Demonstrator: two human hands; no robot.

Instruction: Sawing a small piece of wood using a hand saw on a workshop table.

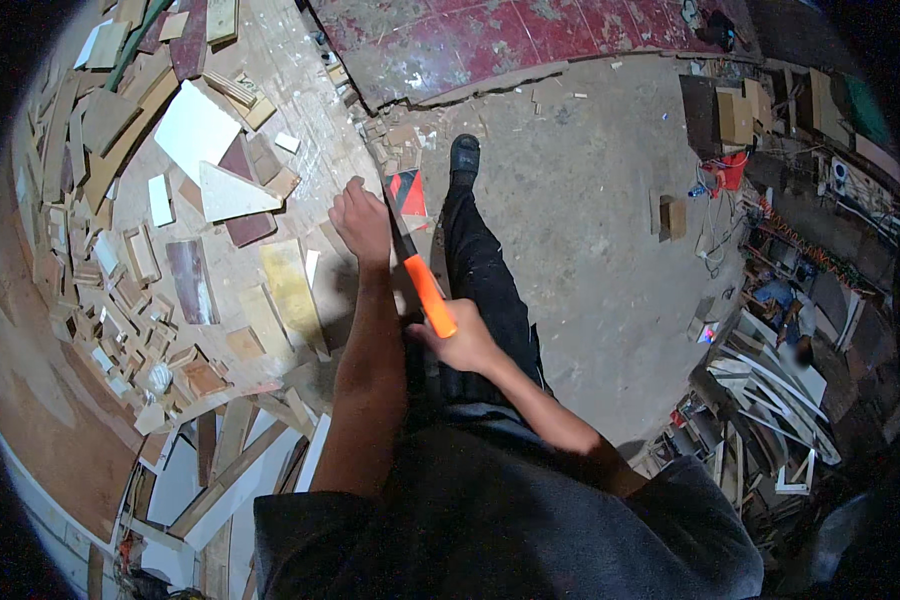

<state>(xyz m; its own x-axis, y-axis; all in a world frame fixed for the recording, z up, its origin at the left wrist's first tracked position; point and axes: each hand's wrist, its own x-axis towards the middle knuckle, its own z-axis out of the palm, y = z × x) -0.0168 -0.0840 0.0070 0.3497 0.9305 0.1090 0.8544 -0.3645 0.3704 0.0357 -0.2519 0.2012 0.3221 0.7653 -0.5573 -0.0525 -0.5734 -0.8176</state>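
In my right hand (pixel 462 335) is a tool with a bright orange handle (pixel 429 295), its fingers closed round the near end. A long, narrow grey blade (pixel 400 235) runs up and away from it, like a hand saw's; I cannot make out teeth. My left hand (pixel 362 222) rests at the right edge of the wooden work surface (pixel 315 180), just left of the blade, with its fingers curled in. Whatever those fingers grip is hidden. Beyond the blade lies a red and black piece (pixel 408 192).
Wood offcuts (pixel 192 280), white board pieces (pixel 198 132) and small blocks (pixel 130 300) cover the surface at left. My shoe (pixel 464 155) stands on the concrete floor (pixel 610 250). Cardboard boxes (pixel 735 118) and a heap of white strips (pixel 770 390) lie at right.
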